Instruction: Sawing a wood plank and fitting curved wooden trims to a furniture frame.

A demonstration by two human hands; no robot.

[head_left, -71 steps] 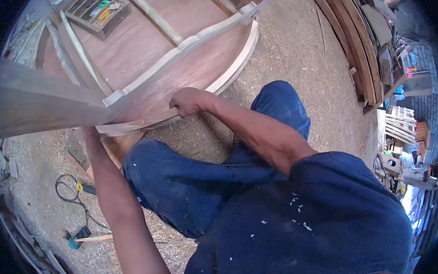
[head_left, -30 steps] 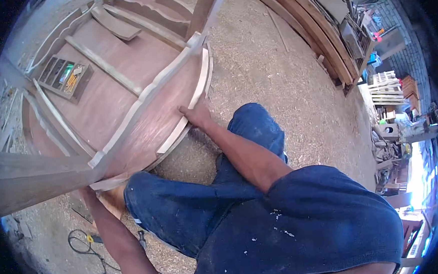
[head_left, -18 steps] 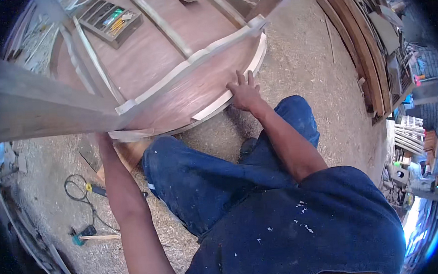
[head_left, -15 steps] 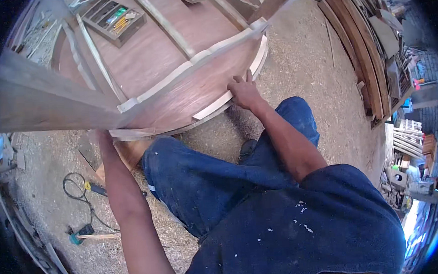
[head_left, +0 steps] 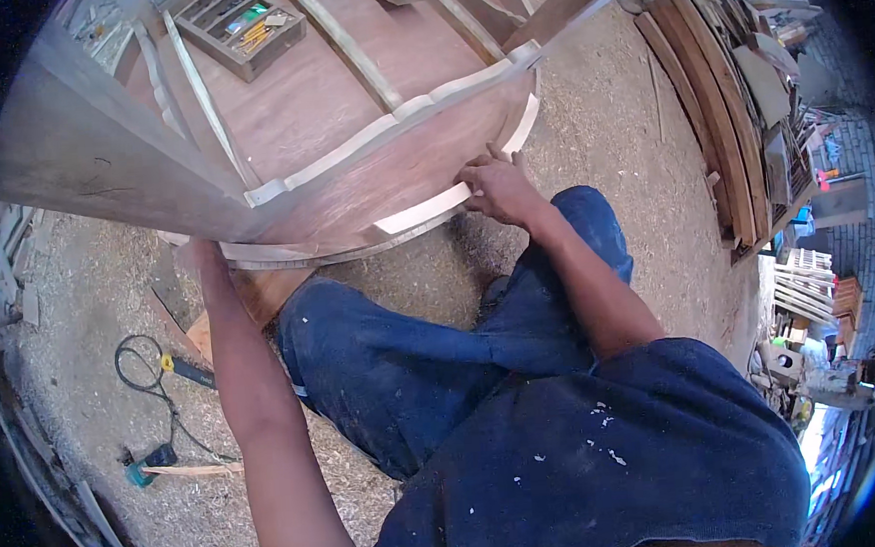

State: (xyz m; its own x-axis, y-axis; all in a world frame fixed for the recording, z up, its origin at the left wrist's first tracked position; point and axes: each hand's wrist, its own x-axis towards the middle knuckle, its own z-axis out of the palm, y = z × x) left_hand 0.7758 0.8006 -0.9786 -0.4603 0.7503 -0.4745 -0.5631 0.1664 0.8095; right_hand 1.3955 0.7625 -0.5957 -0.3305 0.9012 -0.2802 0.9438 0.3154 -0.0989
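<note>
Large reddish-brown plywood furniture panel with a rounded edge (head_left: pixel 351 168) lies tilted over the sawdust-strewn ground (head_left: pixel 589 134), ribbed with pale wooden battens (head_left: pixel 343 44). A pale curved wooden trim strip (head_left: pixel 424 209) runs along the panel's rounded lower edge, directly in front of the person's knees. Right hand (head_left: pixel 497 185) rests on that strip near its right end, fingers bent and gripping the edge, thumb side toward the panel; it is closed on the strip rather than spread. Left hand (head_left: pixel 194 256) reaches up to the panel's lower left edge, mostly hidden beneath the overhanging wood; cannot tell whether its fingers are curled or flat. Person crouches in blue paint-flecked trousers (head_left: pixel 393 356). A shallow wooden tray of small tools (head_left: pixel 237 25) sits on the panel's upper part, well apart from both hands. On the ground to the left: a black cable with a yellow-handled tool (head_left: pixel 178 368) and a teal-headed hammer (head_left: pixel 144 467). Stacked long wooden planks (head_left: pixel 713 106) lie at the right.
</note>
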